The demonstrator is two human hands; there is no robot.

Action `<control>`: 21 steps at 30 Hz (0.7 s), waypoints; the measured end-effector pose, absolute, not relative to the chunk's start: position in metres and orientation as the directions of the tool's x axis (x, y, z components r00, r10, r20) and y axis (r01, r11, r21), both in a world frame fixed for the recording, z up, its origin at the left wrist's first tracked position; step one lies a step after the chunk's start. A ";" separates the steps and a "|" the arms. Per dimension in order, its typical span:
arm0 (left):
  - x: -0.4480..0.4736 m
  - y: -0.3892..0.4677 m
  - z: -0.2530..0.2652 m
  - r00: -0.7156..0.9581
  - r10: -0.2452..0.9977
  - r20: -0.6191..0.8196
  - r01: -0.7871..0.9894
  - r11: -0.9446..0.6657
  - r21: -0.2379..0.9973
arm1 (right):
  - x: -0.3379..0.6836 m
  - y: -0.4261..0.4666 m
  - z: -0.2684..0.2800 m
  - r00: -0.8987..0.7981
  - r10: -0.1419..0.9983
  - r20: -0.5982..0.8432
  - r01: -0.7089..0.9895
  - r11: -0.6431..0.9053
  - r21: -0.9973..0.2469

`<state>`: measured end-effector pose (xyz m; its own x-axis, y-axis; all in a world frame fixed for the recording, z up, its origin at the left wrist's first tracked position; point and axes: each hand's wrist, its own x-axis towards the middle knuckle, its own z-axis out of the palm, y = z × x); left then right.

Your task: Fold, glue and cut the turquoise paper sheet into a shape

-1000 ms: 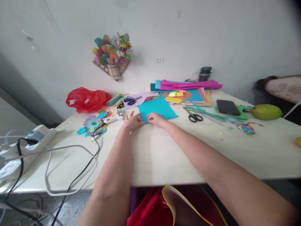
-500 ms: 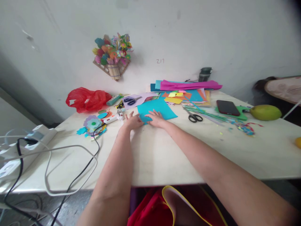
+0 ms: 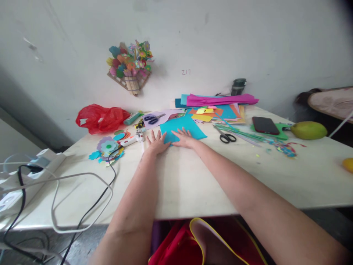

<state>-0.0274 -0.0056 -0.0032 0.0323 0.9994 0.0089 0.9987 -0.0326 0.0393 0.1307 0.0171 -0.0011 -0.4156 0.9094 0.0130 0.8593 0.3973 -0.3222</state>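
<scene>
A bright blue sheet (image 3: 193, 129) lies flat on the table in front of me. My left hand (image 3: 157, 143) rests at its near left corner, fingers spread, partly on the bare tabletop. Fingers apart, my right hand (image 3: 184, 139) lies on the sheet's near edge. Neither hand grips anything. To the left of my left hand is a white glue gun (image 3: 132, 140), beside a pile of cut flower shapes (image 3: 109, 147). Black-handled scissors (image 3: 227, 137) lie to the right of the sheet, and dark blue scissors (image 3: 153, 118) sit on a lilac sheet (image 3: 169, 114) behind it.
A red plastic bag (image 3: 102, 118) and a power strip (image 3: 30, 173) with loose cables occupy the left. Toward the back are stacked coloured sheets (image 3: 231, 110) and a rolled magenta sheet (image 3: 220, 100). Green stems (image 3: 248, 136), a phone (image 3: 265, 126) and a green-yellow fruit (image 3: 309, 130) are right.
My left hand has flattened, its fingers spreading wider beside the sheet's corner. The right hand stays on the sheet, fingers spread. The whole view has shifted slightly.
</scene>
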 end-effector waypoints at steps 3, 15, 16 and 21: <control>-0.026 -0.006 -0.002 0.006 1.000 -0.004 0.999 -0.006 0.037 | 0.145 0.018 0.003 -0.380 0.924 -0.031 0.878 0.350 -0.327; -0.027 -0.006 -0.001 -0.031 0.999 -0.010 0.999 0.031 0.017 | 0.213 0.028 0.003 -0.317 0.944 -0.091 0.923 0.285 -0.260; -0.027 -0.007 -0.001 -0.033 0.999 -0.016 0.999 0.033 0.016 | 0.218 0.027 0.004 -0.316 0.944 -0.094 0.923 0.283 -0.260; -0.027 -0.006 -0.002 -0.037 0.999 -0.005 0.999 0.037 0.006 | 0.236 0.030 0.002 -0.319 0.943 -0.097 0.923 0.286 -0.256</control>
